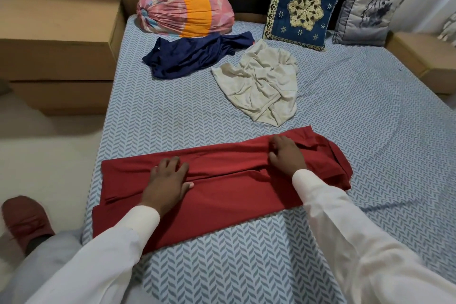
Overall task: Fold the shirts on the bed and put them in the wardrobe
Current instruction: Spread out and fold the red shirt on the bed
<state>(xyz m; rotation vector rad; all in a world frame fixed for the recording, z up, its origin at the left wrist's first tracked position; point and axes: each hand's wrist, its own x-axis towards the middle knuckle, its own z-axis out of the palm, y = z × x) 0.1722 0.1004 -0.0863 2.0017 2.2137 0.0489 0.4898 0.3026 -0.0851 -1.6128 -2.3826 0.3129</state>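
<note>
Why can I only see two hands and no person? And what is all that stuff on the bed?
The camera sits on the person's head and looks down, so you see what they see: their own arms in white sleeves. The left hand and the right hand press flat on a red shirt, already folded into a long strip on the bed. Neither hand is lifting anything. Farther away lie a crumpled navy shirt and a crumpled cream shirt, not yet folded. At the far end stand a blue cushion, a grey cushion and a pink-and-orange bundle.
</note>
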